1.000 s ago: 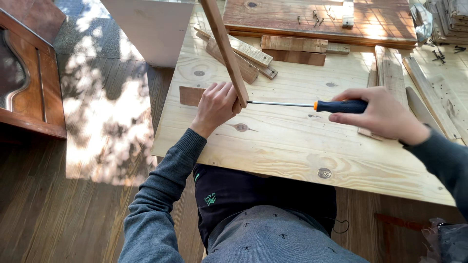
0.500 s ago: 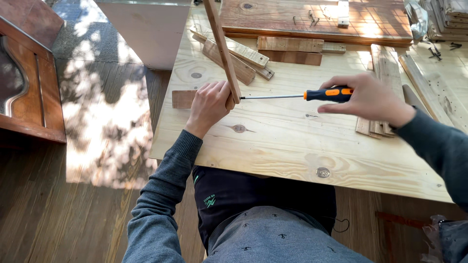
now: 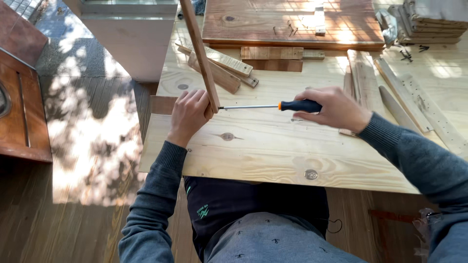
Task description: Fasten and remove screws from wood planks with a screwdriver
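My left hand (image 3: 188, 115) grips the lower end of a long brown wooden slat (image 3: 199, 51) that stands tilted on the pale wooden tabletop (image 3: 273, 151). A flat brown board (image 3: 162, 104) lies under that hand at the table's left edge. My right hand (image 3: 332, 108) holds a screwdriver (image 3: 273, 105) by its black and orange handle. The metal shaft lies level and its tip touches the slat's lower end, right beside my left thumb.
Several loose wooden slats (image 3: 222, 65) lie behind the hands, more strips (image 3: 404, 100) to the right. A large brown panel (image 3: 292, 22) with small screws on it sits at the back. A dark wooden cabinet (image 3: 22, 117) stands left on the plank floor.
The screwdriver and my right hand have shifted a little up and left against the slat. My left hand keeps its grip on the slat's base.
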